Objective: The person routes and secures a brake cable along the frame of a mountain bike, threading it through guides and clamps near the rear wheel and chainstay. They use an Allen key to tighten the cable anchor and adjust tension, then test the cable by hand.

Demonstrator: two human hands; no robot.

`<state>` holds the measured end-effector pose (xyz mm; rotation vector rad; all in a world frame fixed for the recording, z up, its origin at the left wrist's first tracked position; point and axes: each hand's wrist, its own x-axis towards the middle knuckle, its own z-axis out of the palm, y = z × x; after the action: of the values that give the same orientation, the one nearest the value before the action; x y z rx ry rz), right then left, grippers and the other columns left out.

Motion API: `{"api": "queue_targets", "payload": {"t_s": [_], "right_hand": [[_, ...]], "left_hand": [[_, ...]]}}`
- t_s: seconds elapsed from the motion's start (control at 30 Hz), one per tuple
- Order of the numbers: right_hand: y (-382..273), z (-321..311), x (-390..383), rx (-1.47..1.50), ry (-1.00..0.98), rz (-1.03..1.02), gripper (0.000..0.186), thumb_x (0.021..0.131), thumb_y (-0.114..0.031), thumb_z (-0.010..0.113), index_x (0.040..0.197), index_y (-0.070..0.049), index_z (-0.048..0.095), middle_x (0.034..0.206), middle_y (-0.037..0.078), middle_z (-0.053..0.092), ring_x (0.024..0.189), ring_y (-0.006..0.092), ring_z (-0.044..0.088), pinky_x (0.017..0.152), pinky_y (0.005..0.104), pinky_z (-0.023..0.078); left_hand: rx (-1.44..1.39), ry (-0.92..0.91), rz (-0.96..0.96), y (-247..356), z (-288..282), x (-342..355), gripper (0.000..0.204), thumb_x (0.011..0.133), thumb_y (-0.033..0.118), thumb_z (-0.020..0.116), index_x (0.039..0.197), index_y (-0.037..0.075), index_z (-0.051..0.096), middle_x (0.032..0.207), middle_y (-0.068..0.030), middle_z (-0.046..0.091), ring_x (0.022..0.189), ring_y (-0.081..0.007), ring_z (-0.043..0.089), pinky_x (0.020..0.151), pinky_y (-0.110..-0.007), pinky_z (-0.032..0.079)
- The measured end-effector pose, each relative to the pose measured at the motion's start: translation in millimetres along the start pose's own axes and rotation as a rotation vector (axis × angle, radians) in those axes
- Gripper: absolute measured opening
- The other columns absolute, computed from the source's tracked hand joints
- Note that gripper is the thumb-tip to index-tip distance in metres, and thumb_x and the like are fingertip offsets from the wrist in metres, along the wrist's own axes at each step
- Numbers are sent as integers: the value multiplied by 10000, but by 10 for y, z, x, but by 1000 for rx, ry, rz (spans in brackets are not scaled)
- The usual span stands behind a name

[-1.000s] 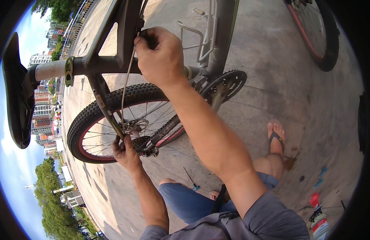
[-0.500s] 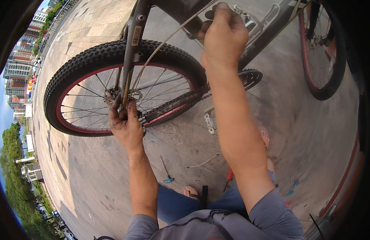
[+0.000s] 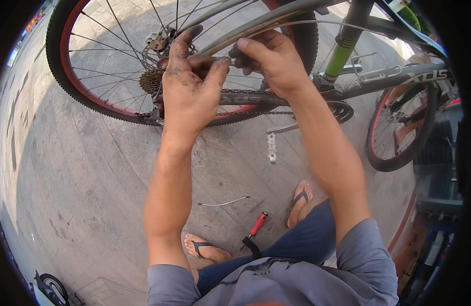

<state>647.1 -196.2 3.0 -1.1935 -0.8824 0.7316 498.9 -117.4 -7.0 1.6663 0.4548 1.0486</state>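
Both hands meet beside the bicycle's rear stay [image 3: 276, 19]. My right hand [image 3: 278, 64] pinches a pale grey cable [image 3: 327, 22] that runs back along the frame. My left hand [image 3: 189, 94], its fingers blackened with grime, has thumb and a finger closed at the cable's end, almost touching the right fingertips. Its index finger points up past the stay. Behind the left hand are the rear sprockets [image 3: 151, 81] and brake disc [image 3: 155, 43]. The fingers partly hide the cable's end.
The rear wheel's tyre [image 3: 59, 84] is at the left; a crank pedal [image 3: 271, 148] hangs below the chain. On the paving lie a short cable piece [image 3: 224, 203] and a red-handled screwdriver [image 3: 259, 224], near my sandalled feet. The red-rimmed front wheel [image 3: 373, 137] stands at the right.
My right hand has come down from the upper frame to meet my left hand. The view has shifted, with the rear wheel now higher and the blue-handled tools out of sight.
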Motion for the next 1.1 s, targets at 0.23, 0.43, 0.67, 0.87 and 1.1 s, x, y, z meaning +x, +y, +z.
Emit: {"api": "queue_targets", "payload": {"t_s": [0.23,0.43,0.67,0.87,1.1], "right_hand": [[-118,-83,93,-40,-13,65,181,863,-81,609,1016,14,624,911,108,663,761,206,657,604,299,533],[-12,41,76,34,-47,98,211,918,-144,579,1080,-10,597,992,109,650,838,221,662,682,314,537],[218,-54,-160,443,-382,295,291,990,-242,450,1175,-48,563,1099,116,626,970,193,587,807,298,460],[787,1196,-678,170,-532,461,344,977,-190,490,1284,-37,471,1163,119,600,942,190,633,737,288,525],[1540,2058,-736,103,-504,537,272,994,-210,437,1162,-23,541,1073,133,630,921,205,614,791,329,493]], "left_hand": [[78,-208,-325,-161,-762,-125,162,857,75,652,979,-28,625,777,-16,626,676,-59,547,588,-207,436],[56,-362,-402,-534,-1263,-215,199,859,116,664,1015,-4,635,775,-16,630,667,-77,564,577,-222,448],[77,-497,-661,-718,-2515,-641,243,831,255,698,962,52,674,720,-19,636,627,-96,569,529,-232,430],[170,-370,-761,-937,-2938,-1697,331,821,320,712,1004,46,684,782,-29,655,708,-110,585,588,-250,453],[541,301,-194,-1048,-2323,-2617,203,804,161,651,973,49,663,999,-80,625,884,-247,625,756,-367,519]]}}
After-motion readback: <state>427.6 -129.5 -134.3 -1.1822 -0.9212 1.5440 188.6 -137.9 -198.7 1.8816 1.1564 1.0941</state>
